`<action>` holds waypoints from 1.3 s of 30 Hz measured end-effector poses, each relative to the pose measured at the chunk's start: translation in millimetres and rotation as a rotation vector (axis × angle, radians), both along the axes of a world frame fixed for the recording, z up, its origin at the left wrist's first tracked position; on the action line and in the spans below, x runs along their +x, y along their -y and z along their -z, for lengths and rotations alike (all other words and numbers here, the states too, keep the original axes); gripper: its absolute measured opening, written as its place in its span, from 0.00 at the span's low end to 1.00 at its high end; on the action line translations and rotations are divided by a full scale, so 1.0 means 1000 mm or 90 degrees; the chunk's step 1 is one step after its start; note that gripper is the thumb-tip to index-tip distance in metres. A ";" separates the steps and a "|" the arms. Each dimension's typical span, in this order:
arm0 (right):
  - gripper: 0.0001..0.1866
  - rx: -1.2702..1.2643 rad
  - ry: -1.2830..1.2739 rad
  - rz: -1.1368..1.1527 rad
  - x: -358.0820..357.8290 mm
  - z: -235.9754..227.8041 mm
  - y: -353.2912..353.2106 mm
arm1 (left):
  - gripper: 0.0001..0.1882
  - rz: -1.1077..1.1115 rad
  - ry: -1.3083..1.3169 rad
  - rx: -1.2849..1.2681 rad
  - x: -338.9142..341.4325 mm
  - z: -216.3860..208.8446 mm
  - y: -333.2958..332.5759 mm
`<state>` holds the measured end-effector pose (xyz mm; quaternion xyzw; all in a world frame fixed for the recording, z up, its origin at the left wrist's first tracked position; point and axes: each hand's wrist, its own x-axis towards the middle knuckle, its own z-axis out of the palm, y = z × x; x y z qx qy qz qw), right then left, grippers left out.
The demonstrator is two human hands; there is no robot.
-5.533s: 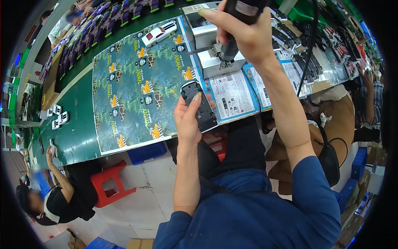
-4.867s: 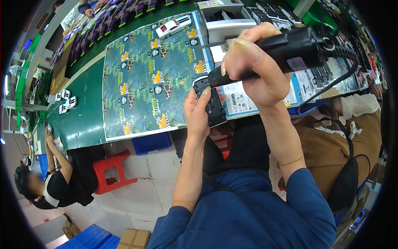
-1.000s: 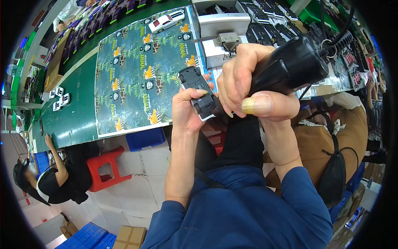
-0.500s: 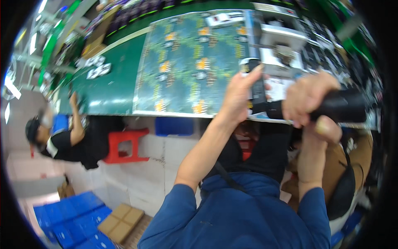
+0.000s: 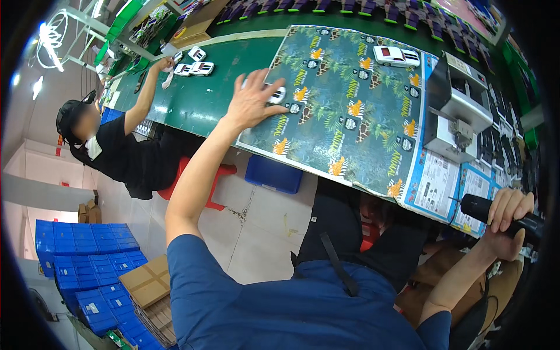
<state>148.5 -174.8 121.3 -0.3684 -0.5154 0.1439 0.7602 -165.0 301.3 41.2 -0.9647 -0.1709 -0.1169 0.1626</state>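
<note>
My left hand reaches out to the left edge of the patterned mat, its fingers spread around a white toy car with dark stripes. The hand partly covers the car, and I cannot tell whether the fingers touch it. At the right, my right hand is wrapped around a black electric screwdriver, whose thin bit points left over the table's front edge. Another white toy car stands at the far side of the mat.
Several white toy cars sit on the green tabletop to the left, near a seated person. A grey metal fixture stands right of the mat, beside rows of black parts. Purple-and-green items line the back.
My left hand has moved left, away from the screwdriver, where it held a dark, elongated piece. My right hand has lowered the screwdriver to the right. The view has turned leftward.
</note>
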 end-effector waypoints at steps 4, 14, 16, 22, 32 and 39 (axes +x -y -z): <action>0.18 -0.012 -0.038 -0.021 -0.001 0.002 -0.018 | 0.31 -0.162 0.054 -0.065 -0.042 0.024 -0.050; 0.18 -0.092 -0.044 -0.066 -0.007 -0.010 -0.053 | 0.26 -0.229 0.160 -0.009 -0.053 0.049 -0.165; 0.17 -0.082 -0.028 -0.073 -0.009 -0.014 -0.052 | 0.24 -0.285 0.185 -0.022 -0.056 0.050 -0.182; 0.17 -0.035 -0.105 -0.040 -0.016 -0.023 -0.062 | 0.29 -0.563 0.385 -0.065 -0.075 0.061 -0.198; 0.18 -0.014 -0.070 -0.062 -0.029 -0.020 -0.024 | 0.24 -0.329 0.432 -0.126 -0.077 0.065 -0.050; 0.19 -0.008 0.019 -0.115 -0.016 -0.035 0.047 | 0.13 0.195 0.548 -0.394 0.065 0.018 0.188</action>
